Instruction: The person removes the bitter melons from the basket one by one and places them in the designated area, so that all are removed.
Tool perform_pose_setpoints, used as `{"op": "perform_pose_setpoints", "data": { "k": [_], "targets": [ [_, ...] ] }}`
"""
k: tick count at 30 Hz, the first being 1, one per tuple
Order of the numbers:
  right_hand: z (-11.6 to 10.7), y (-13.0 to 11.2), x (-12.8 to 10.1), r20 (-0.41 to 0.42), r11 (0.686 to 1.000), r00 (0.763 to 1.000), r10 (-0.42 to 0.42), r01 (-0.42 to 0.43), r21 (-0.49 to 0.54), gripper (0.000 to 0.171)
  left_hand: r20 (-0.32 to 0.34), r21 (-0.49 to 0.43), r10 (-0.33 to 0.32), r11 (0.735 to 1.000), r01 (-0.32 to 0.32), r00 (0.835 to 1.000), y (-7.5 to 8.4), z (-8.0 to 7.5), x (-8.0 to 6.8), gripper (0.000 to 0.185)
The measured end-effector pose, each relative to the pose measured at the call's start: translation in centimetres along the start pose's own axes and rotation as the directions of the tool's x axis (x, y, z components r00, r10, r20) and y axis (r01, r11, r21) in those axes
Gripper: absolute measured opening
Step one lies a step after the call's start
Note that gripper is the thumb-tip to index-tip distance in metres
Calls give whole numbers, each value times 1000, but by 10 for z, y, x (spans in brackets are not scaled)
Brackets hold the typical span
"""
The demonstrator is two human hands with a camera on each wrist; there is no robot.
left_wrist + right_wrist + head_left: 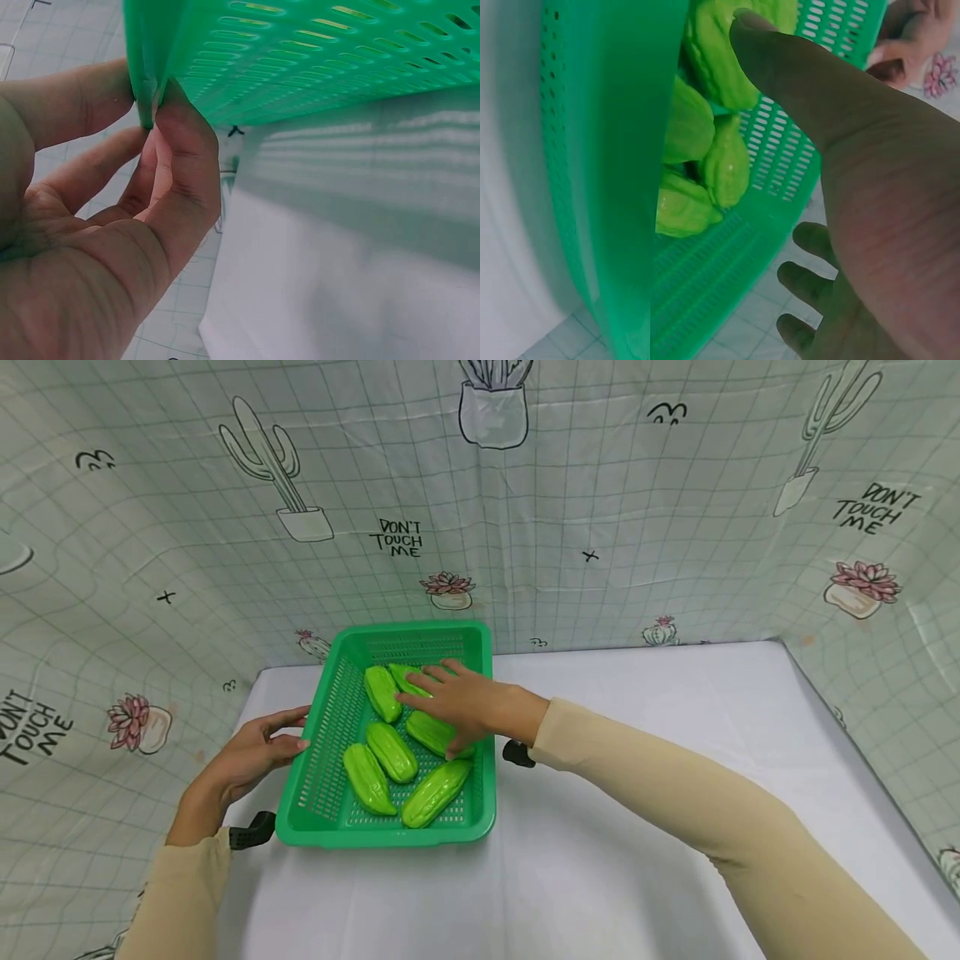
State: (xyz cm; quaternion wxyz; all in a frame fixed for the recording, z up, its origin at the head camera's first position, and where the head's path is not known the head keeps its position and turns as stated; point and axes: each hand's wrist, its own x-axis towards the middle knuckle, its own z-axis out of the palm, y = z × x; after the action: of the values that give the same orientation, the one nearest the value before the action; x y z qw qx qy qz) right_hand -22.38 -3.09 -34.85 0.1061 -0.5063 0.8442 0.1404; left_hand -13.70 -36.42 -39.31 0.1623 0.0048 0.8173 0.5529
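A green plastic basket [386, 837] with slotted walls stands on the white-covered table, holding several glossy, ridged green gourds [436, 793]. At its left side, my left hand [243, 756] pinches the rim; in the left wrist view the fingers [187, 161] curl against the basket edge. My right hand [471, 700] reaches over the right rim with fingers spread above the gourds at the back. The right wrist view has its thumb [795, 71] in front of a gourd [716, 56]; whether they touch I cannot tell. The right hand partly covers two gourds.
A white cloth covers the table [637, 777], which extends to the right of the basket. Behind and on both sides hangs a grid-patterned curtain [555, 510] with cactus drawings. Black wrist mounts [255, 831] sit near the basket on either side.
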Motion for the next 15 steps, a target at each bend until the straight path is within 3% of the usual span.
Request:
{"op": "perform_pose_setpoints", "data": {
  "k": [15],
  "targets": [
    [-6, -9, 19, 137, 999, 990, 21, -15, -43, 113, -2, -22, 2, 1000, -2, 1000, 0, 0, 0, 70]
  ]
}}
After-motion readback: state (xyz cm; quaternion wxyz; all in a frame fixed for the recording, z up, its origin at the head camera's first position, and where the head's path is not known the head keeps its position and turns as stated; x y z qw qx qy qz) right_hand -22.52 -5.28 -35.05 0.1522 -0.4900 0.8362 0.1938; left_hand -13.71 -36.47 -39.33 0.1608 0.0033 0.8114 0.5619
